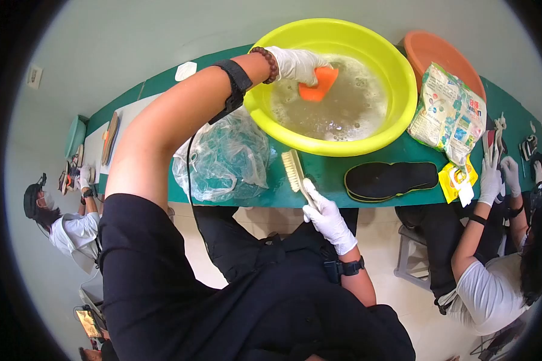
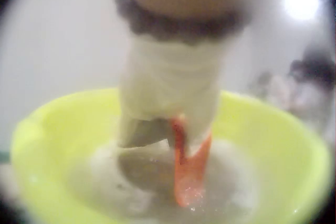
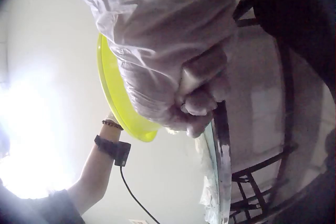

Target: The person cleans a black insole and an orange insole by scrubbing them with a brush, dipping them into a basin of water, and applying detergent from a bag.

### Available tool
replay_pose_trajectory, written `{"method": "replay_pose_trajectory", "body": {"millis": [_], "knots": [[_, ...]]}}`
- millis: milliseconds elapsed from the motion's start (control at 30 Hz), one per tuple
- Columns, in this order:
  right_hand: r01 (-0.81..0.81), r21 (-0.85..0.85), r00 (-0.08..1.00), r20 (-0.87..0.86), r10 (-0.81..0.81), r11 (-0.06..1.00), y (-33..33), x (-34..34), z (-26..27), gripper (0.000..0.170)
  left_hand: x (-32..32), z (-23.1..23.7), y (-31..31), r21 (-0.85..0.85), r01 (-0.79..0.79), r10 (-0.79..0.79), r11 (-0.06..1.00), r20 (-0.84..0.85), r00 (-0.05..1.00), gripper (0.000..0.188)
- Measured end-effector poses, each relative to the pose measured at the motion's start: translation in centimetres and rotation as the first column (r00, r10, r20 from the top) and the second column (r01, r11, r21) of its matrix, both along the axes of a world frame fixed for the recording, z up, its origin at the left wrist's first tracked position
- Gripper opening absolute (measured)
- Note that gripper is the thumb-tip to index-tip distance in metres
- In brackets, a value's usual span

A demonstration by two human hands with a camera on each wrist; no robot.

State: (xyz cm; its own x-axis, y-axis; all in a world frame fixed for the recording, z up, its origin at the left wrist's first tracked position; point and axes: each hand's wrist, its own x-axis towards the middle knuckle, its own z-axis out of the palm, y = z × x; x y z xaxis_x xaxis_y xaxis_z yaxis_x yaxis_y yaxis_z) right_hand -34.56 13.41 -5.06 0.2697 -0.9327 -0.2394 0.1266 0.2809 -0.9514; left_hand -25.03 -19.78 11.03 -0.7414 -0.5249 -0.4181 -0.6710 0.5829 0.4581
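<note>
In the head view my gloved left hand (image 1: pixel 296 65) reaches over the yellow basin (image 1: pixel 331 147) and grips a bent, flat orange piece (image 1: pixel 319 84) by its upper side. Cloudy, foamy water fills the basin's bottom; the left wrist view shows the orange piece (image 2: pixel 191 174) hanging down at the water. My gloved right hand (image 1: pixel 330 221) holds a scrubbing brush (image 1: pixel 293 171) by its handle at the table's front edge, pale bristles facing left. Fingers curl round the handle (image 3: pixel 202 69) in the right wrist view. Right of the brush lies a black insole (image 1: pixel 391 180) with a yellow-green edge.
A crumpled clear plastic bag (image 1: pixel 223 156) lies left of the brush on the green table (image 1: pixel 319 174). Right of the basin are a detergent bag (image 1: pixel 448 111), an orange basin (image 1: pixel 439 51) and a yellow packet (image 1: pixel 454 183). People sit or stand working on both sides.
</note>
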Motion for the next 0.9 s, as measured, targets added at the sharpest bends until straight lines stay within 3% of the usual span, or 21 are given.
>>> {"method": "replay_pose_trajectory", "body": {"millis": [67,167,267,400,500,533,600,667,733,800,867,900], "knots": [[-0.035,-0.01,0.998,-0.059,0.035,0.999,-0.1,-0.5,0.6,0.064,-0.1,-1.4,-0.5,-0.12,0.111,-0.106,0.987,0.044,0.993,0.084],[-0.045,-0.018,0.999,-0.021,0.045,0.999,-0.2,-0.6,0.0,0.064,-1.8,0.1,0.9,-0.24,0.167,-0.07,0.956,0.366,0.928,0.107],[-0.052,-0.004,0.999,0.0,0.052,0.999,-0.3,-0.7,-0.1,0.064,-2.5,-2.2,0.7,-0.252,0.214,-0.084,0.944,0.444,0.892,0.137],[-0.088,0.013,0.996,0.011,0.088,0.996,-0.4,-1.0,-0.7,0.064,-4.3,-2.8,1.4,-0.217,0.192,-0.002,0.957,0.656,0.755,0.159],[-0.115,0.009,0.993,0.015,0.115,0.993,-0.9,-1.5,-0.1,0.064,-5.2,-6.4,0.1,-0.145,0.21,-0.048,0.967,0.704,0.708,0.158],[-0.117,0.01,0.993,0.03,0.117,0.993,-1.0,-1.6,0.0,0.065,-5.8,-7.7,0.3,-0.206,0.334,-0.077,0.92,0.74,0.669,0.151],[-0.121,0.015,0.991,0.064,0.12,0.993,-1.1,-1.5,0.0,0.065,-7.4,-9.2,-0.9,0.08,0.392,-0.308,0.916,0.767,0.563,0.138],[-0.096,-0.009,0.991,0.088,0.096,0.995,-1.0,-1.3,-0.8,0.063,-7.4,-10.7,-1.8,0.217,0.439,-0.449,0.872,0.712,0.54,0.103],[-0.12,0.024,0.988,0.102,0.117,0.993,-1.1,-1.4,-0.6,0.063,-7.0,-11.1,-1.0,-0.007,0.454,-0.304,0.891,0.733,0.608,0.082],[-0.185,0.109,0.979,0.106,0.173,0.977,-1.5,-2.1,0.4,0.064,-6.6,-10.5,-1.0,-0.15,0.431,-0.244,0.89,0.642,0.727,0.057],[-0.171,0.119,0.979,0.134,0.155,0.978,-1.4,-2.0,0.6,0.064,-5.6,-9.0,-2.1,-0.199,0.374,-0.26,0.906,0.436,0.862,0.031],[-0.164,0.12,0.979,0.145,0.146,0.979,-1.4,-2.0,0.7,0.063,-5.1,-8.5,-2.6,-0.224,0.4,-0.295,0.889,0.388,0.873,0.029]]}}
